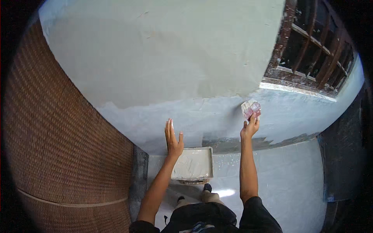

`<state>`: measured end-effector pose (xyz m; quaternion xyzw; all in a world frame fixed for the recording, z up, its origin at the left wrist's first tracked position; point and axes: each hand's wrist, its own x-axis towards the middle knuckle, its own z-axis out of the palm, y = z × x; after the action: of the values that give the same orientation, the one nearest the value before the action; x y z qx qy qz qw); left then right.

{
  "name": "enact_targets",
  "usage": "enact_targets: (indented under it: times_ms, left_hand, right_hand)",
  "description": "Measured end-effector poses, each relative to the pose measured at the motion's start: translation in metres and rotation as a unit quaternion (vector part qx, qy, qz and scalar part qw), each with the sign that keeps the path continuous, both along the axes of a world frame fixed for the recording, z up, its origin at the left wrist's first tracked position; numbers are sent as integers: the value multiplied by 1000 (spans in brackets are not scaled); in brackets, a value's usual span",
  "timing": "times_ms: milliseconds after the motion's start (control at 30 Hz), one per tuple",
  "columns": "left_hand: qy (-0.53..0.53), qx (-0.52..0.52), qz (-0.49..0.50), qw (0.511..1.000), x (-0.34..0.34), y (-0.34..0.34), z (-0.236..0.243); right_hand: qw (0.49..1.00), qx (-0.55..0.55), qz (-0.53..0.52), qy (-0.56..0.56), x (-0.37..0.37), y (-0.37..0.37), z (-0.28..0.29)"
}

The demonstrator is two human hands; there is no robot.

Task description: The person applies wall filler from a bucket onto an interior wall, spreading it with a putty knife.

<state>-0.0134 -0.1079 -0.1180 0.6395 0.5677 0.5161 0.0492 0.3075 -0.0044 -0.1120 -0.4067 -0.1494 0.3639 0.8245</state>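
Observation:
My right hand (250,127) is closed on a wide, paint-smeared paintbrush (254,110) with a reddish body and a whitish end. The brush is against or very close to the wall (163,58), just below the window's left corner; I cannot tell whether it touches. My left hand (174,139) is raised with nothing in it, its fingers stretched out and the thumb apart. Below that hand stands a shallow tray (212,163) of off-white paint. The wall is greenish-cream above and bluish-white below, with an uneven border between the two.
A brown barred window (311,50) with paint-splashed wood is at the upper right. Woven brown matting (58,136) runs along the left. White drips spot the pale floor (279,174) beside the tray. A dark panel (344,151) stands at the right. My feet are behind the tray.

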Motion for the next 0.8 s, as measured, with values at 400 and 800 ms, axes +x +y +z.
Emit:
enact_targets:
  times_ms: [400, 800]
  left_hand:
    - [-53, -191, 24, 980, -87, -87, -115]
    - [-131, -308, 58, 941, -82, -162, -279]
  right_hand:
    - [951, -163, 212, -154, -138, -104, -180]
    - [680, -313, 408, -522, -150, -155, -331]
